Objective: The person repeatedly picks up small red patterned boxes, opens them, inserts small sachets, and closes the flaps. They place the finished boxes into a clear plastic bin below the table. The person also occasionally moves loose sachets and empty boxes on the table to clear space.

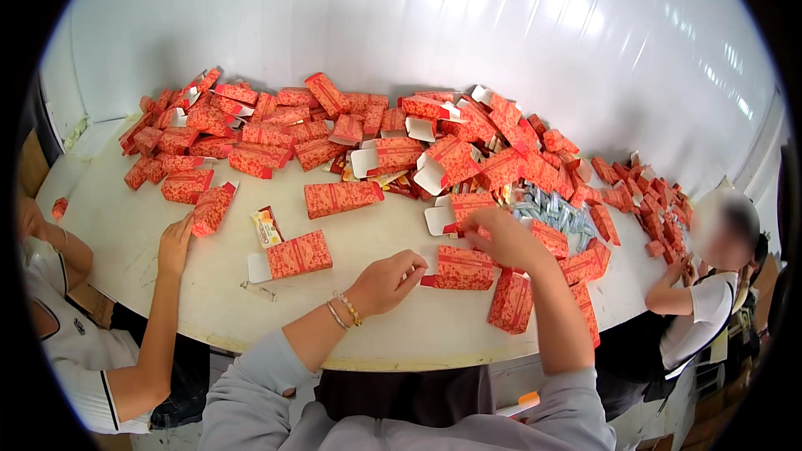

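A red patterned carton [464,268] lies flat on the pale table in front of me. My left hand [386,284], with a beaded bracelet and a bangle at the wrist, is at the carton's left end, its fingers curled together; whatever they pinch is hidden. Over the carton's far edge, my right hand [507,238] bends downward with its fingers drawn in, and its fingertips are partly hidden. Just beyond it, another red carton [469,204] has a white flap folded out. A third carton [510,301] rests below my right wrist.
Red cartons [276,129] are heaped along the white wall, with small pale-blue packets [551,210] among them. Left of me are an open carton [299,255] and a yellow-white sachet [266,227]. A co-worker's hand [175,242] touches a carton at left; another person [697,292] stands at right.
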The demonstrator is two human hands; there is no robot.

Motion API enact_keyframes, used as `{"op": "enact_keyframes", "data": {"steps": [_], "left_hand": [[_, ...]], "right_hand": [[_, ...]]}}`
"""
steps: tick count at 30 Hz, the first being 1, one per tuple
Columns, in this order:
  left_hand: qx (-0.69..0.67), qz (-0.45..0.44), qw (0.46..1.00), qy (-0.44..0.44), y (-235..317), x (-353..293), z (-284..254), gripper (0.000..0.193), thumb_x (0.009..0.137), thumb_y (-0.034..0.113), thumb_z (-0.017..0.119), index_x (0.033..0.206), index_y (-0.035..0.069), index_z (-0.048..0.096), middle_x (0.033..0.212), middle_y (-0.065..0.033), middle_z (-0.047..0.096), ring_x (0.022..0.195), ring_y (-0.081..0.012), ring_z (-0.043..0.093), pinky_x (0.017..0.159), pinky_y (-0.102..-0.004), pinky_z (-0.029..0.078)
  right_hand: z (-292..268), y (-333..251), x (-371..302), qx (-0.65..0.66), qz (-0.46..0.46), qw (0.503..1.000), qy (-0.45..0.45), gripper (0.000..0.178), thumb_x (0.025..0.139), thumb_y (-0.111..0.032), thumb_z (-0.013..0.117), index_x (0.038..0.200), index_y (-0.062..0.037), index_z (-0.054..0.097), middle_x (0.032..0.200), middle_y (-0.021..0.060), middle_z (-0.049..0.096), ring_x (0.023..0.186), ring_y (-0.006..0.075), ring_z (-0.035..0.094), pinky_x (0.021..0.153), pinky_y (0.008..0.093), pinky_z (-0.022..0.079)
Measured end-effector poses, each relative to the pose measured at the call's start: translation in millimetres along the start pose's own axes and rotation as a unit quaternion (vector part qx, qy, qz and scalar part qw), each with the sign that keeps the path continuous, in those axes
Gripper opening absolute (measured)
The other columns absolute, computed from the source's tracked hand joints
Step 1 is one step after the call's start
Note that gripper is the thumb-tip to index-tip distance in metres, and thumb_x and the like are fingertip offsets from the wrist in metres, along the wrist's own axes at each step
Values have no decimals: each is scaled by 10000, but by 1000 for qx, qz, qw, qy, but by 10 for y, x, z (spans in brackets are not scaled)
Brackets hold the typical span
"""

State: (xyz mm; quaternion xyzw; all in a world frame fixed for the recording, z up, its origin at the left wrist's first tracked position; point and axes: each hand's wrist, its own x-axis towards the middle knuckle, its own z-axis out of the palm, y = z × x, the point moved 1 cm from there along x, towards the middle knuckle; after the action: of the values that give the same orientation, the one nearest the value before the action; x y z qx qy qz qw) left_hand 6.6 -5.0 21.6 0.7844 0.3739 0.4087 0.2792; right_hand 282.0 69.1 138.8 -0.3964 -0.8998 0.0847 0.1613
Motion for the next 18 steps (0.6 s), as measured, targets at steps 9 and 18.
{"op": "enact_keyframes", "data": {"steps": [9, 18], "left_hand": [[8, -30, 999, -12, -33, 41, -32, 214, 1137, 237, 620, 1208, 42, 673, 1023, -116, 776, 873, -256, 761, 810, -384, 610], [7, -25, 1000, -5, -55, 73, -37, 290, 1077, 246, 709, 1278, 48, 644, 1155, -137, 724, 1058, -300, 728, 937, -426, 593]], "right_hand": [[767, 1767, 1409, -201, -7, 980, 8, 471, 929, -55, 656, 1390, -129, 715, 1465, 80, 684, 1358, 368, 608, 1146, 487, 509], [951, 1744, 1803, -431, -157, 884, -94, 390, 998, -173, 652, 1376, -231, 730, 1461, 18, 665, 1424, 303, 572, 1150, 459, 495]]}}
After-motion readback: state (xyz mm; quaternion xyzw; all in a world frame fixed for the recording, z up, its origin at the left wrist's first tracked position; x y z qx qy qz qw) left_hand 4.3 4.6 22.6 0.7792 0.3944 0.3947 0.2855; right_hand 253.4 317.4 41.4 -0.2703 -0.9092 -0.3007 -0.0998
